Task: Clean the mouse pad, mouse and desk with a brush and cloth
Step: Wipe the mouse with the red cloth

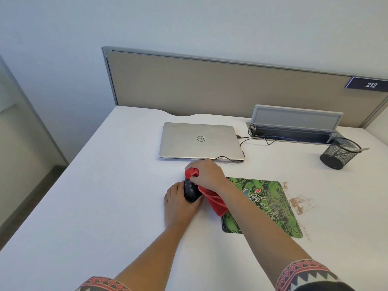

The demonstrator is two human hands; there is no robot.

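Two hands work on one small thing: the dark mouse (190, 192), which sits on the white desk (117, 185) just off the left edge of the green mouse pad (270, 206). The left hand (178, 204) cups the mouse from its left side, fingers curled around it and palm low on the desk, wrist and forearm lying nearly flat. The right hand (206, 173) is closed over a bunched red cloth (212, 198), pressing it down on the top of the mouse, the loose end trailing onto the corner of the pad. The right forearm crosses over the pad at a slant, wrist bent downward.

To wipe well, I judge the left hand should hold the mouse firm so it does not slide, while the cloth goes over the back and sides in short strokes, then into the button seams.

Brown crumbs (296, 203) lie scattered on the desk just right of the pad, not yet cleared. Farther back lie a closed laptop (199, 140) and a mesh pen cup (338, 153). No brush shows.
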